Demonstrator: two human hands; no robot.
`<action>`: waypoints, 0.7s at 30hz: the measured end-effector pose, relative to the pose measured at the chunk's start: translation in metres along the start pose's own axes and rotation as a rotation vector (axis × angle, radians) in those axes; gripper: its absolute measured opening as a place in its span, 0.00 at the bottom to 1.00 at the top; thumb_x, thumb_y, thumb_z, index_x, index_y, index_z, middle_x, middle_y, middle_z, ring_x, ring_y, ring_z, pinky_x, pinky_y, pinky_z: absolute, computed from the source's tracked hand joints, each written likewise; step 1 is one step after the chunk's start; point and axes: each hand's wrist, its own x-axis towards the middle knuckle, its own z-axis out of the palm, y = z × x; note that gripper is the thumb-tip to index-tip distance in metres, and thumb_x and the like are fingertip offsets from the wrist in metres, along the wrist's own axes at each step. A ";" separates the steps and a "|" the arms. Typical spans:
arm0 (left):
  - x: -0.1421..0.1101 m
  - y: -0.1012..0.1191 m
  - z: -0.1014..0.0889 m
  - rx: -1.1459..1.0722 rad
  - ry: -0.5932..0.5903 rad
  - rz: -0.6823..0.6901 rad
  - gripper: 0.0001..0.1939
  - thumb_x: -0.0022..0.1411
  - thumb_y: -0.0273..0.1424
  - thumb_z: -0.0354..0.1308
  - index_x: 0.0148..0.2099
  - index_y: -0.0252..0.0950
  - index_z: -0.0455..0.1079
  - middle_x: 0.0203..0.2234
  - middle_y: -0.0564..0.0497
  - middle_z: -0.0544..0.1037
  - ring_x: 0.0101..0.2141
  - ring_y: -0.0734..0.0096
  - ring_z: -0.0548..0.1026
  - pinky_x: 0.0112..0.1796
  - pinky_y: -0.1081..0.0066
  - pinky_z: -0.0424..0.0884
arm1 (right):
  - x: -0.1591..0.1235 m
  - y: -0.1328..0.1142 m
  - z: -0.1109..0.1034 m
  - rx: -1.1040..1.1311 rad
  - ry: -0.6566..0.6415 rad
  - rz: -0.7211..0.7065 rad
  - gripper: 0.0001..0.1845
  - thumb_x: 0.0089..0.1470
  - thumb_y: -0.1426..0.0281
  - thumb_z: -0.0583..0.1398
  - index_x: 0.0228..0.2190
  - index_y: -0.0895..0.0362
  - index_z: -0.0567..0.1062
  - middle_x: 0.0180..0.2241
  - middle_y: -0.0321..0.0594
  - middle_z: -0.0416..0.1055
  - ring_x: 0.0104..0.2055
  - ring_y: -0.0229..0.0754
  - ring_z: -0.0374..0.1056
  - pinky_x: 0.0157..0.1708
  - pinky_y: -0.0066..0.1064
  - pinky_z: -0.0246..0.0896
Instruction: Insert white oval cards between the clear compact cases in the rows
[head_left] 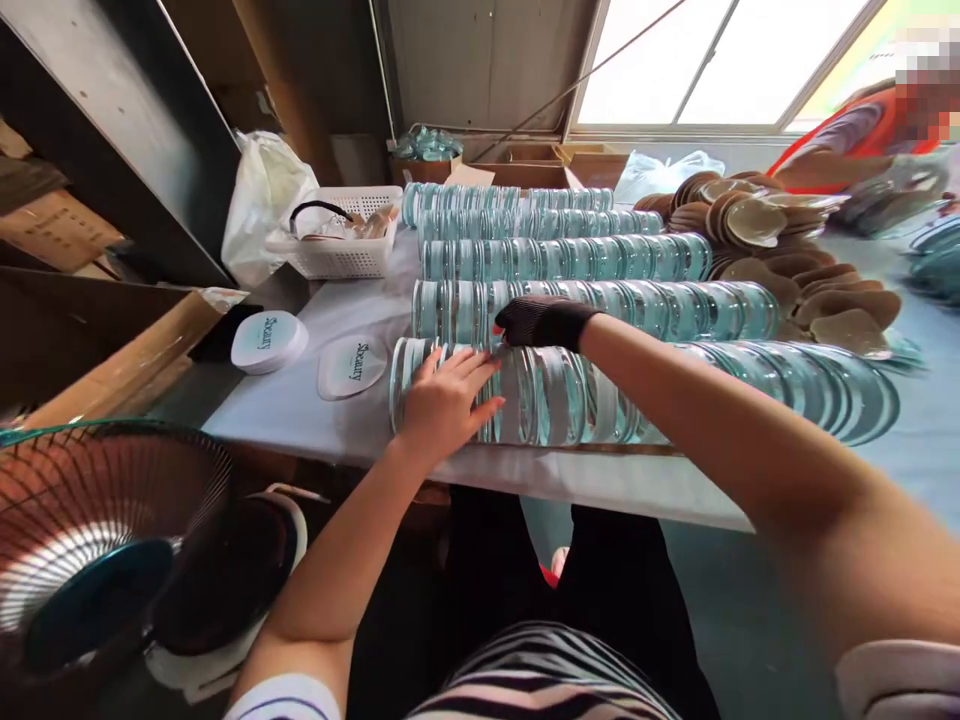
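Partly, your gloved right hand (pixel 541 320) hid its fingers, so its grip was unclear; your left hand (pixel 444 402) lay flat and unclenched on the near row of clear glass jars (pixel 570 395) along the tabletop (pixel 315 405).

We see a long table (pixel 315 410) under a white cover, its near edge running in front of us. Five rows of clear, teal-tinted glass discs (pixel 570 255) lie on it, each row set on edge and packed face to face, parallel to the near edge and stacked back toward the far edge. Near the left end rest a round white lid (pixel 268 341) and a flatter white piece (pixel 352 366) (both printed "Beauty"). Behind them, toward the far left corner, stands a white basket (pixel 341 250). At the right end lies a heap of tan shell-shaped pads (pixel 780 250).
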 end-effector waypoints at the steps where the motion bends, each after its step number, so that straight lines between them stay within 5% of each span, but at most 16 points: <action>1: 0.000 -0.001 0.002 -0.001 0.004 0.001 0.22 0.69 0.42 0.53 0.62 0.44 0.67 0.60 0.49 0.72 0.62 0.57 0.67 0.65 0.46 0.54 | 0.013 0.000 0.000 0.025 -0.054 -0.047 0.23 0.51 0.73 0.62 0.50 0.57 0.79 0.44 0.41 0.79 0.41 0.40 0.73 0.39 0.26 0.62; 6: -0.003 -0.005 0.002 -0.009 0.020 0.019 0.22 0.68 0.43 0.54 0.62 0.46 0.67 0.59 0.50 0.73 0.61 0.58 0.68 0.64 0.47 0.56 | 0.039 -0.011 0.001 0.084 -0.231 -0.137 0.26 0.47 0.77 0.62 0.50 0.60 0.78 0.36 0.41 0.79 0.33 0.37 0.70 0.37 0.30 0.63; 13: -0.002 -0.007 0.002 -0.033 0.010 -0.004 0.23 0.68 0.43 0.54 0.62 0.43 0.67 0.60 0.48 0.72 0.61 0.57 0.69 0.64 0.47 0.54 | -0.019 -0.021 0.002 0.072 0.144 -0.190 0.15 0.47 0.77 0.59 0.37 0.61 0.81 0.34 0.39 0.78 0.36 0.38 0.72 0.37 0.26 0.61; 17: -0.002 -0.007 0.002 -0.047 -0.001 -0.007 0.24 0.68 0.45 0.54 0.62 0.43 0.67 0.61 0.49 0.71 0.61 0.57 0.68 0.65 0.47 0.52 | -0.082 -0.054 0.049 0.062 0.349 -0.112 0.13 0.54 0.71 0.57 0.38 0.61 0.80 0.35 0.44 0.78 0.35 0.41 0.71 0.32 0.27 0.56; 21: -0.001 -0.007 -0.002 -0.052 -0.019 -0.030 0.22 0.67 0.41 0.57 0.61 0.45 0.67 0.61 0.49 0.71 0.61 0.58 0.68 0.65 0.48 0.52 | -0.121 -0.088 0.130 -0.041 0.322 -0.043 0.18 0.63 0.69 0.50 0.43 0.58 0.79 0.41 0.48 0.78 0.34 0.42 0.71 0.28 0.30 0.50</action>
